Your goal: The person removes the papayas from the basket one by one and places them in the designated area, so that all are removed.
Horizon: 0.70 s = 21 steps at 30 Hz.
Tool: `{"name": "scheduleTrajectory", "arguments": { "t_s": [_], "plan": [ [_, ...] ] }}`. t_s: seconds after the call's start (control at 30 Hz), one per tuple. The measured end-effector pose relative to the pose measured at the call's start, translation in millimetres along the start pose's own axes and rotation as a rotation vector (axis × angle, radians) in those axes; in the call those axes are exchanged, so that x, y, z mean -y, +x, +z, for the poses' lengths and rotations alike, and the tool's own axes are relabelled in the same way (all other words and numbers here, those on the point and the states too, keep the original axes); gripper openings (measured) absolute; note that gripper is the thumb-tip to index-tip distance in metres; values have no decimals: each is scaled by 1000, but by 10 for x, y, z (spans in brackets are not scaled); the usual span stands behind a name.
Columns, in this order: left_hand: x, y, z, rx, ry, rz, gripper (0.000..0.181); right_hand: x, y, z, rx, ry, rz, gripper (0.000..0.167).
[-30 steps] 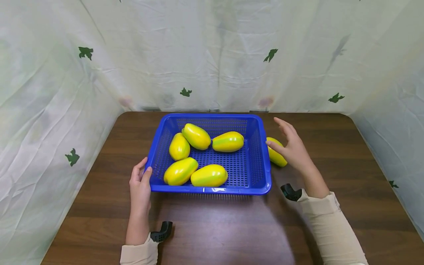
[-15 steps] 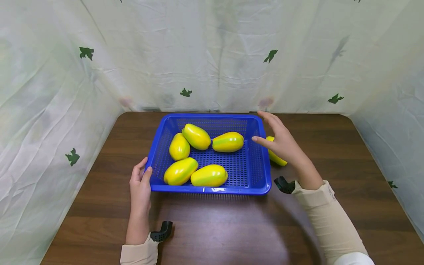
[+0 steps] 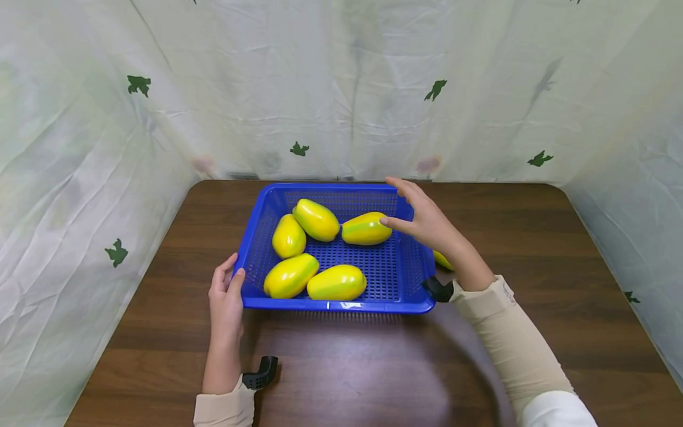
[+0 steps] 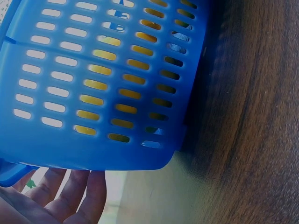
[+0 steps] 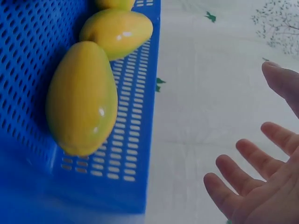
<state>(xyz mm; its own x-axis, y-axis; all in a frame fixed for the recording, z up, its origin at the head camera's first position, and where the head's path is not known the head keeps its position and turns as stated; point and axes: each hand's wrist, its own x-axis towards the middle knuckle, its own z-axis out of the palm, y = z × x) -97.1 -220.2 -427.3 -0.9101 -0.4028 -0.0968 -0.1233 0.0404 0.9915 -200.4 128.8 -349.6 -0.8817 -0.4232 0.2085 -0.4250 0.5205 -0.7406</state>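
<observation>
A blue perforated plastic basket [image 3: 341,306] stands on the table with several yellow-green papayas inside, one of them a papaya [image 3: 363,230] at the back right. My left hand [image 3: 226,299] holds the basket's left rim near the front corner, thumb on top. In the left wrist view its fingers [image 4: 72,193] lie against the outside of the basket wall. Over the basket's right side hovers my right hand [image 3: 429,222], fingers spread and holding nothing. The right wrist view shows it apart from the nearest papaya [image 5: 81,100]. Another papaya [image 3: 442,261] lies outside the basket, mostly hidden by the right arm.
The brown wooden table [image 3: 347,367] extends on both sides of the basket. A pale curtain [image 3: 341,107] with green leaf shapes hangs behind and at both sides. Black wrist mounts [image 3: 261,373] stick out from the beige sleeves.
My right hand has moved left, from above the papaya outside the basket to over the basket's right side. The left hand, the basket and the papayas have stayed in place.
</observation>
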Motion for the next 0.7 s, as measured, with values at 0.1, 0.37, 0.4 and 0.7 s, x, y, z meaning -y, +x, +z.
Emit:
{"name": "scheduleTrajectory", "arguments": {
  "t_s": [0.1,0.37,0.4,0.7],
  "plan": [
    [0,4,3,-5,-3,4,37,-24,57,45,28,32,0,70],
    [5,13,9,-22,-5,6,37,-126,165,143,63,65,-12,72],
    [5,13,9,-23,-8,6,37,-139,174,149,66,62,-11,72],
    [4,7,10,-18,8,6,37,-223,255,225,148,81,49,74]
  ]
}}
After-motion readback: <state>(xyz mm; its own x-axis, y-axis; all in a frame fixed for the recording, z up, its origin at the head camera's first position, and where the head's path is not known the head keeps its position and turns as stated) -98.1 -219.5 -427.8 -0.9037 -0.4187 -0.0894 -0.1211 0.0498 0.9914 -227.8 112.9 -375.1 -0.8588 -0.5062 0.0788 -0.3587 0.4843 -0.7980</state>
